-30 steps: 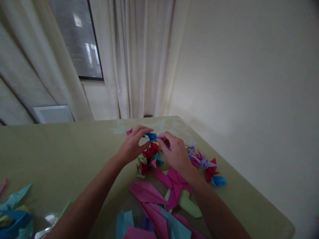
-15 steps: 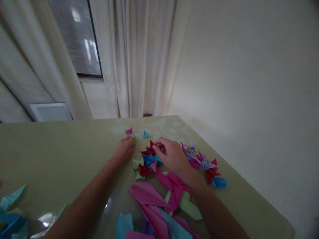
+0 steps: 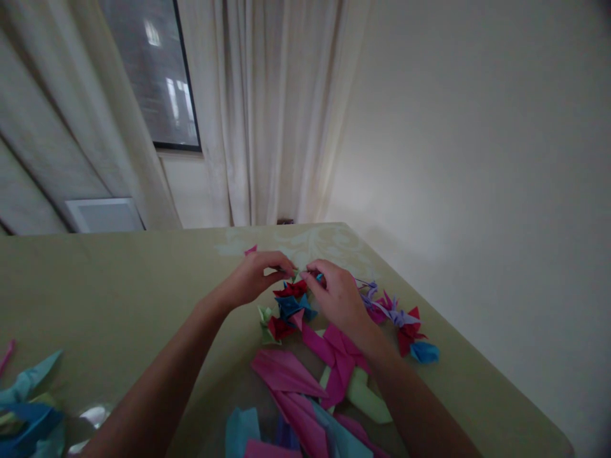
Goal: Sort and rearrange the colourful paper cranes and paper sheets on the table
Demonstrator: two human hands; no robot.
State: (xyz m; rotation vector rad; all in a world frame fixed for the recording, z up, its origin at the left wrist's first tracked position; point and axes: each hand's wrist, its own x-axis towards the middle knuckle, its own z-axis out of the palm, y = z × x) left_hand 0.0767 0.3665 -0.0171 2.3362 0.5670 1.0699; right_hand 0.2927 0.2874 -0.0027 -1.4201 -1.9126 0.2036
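Note:
My left hand (image 3: 260, 275) pinches a small green folded paper piece (image 3: 296, 275) between thumb and fingertips, above the far part of the table. Close to it on the right, my right hand (image 3: 334, 289) has its fingers pinched together, their tips beside the green piece. What these fingers hold is too small to make out. A bit of blue paper (image 3: 319, 278) shows at the right fingers; whether it is held, I cannot tell. Just below both hands lie red folded paper (image 3: 291, 289), blue folded paper (image 3: 292, 306) and a light green folded figure (image 3: 267, 323).
Large pink folded paper (image 3: 291, 375) covers the near middle of the table (image 3: 143, 286). To the right lie purple paper figures (image 3: 394, 313) and a blue one (image 3: 424, 352). A pink piece (image 3: 251, 250) sits behind my left hand. More folded paper (image 3: 28, 413) is at lower left.
My left hand has lifted the green piece off the table and brought it right, to the right hand. The right hand has shifted slightly away from the red paper.

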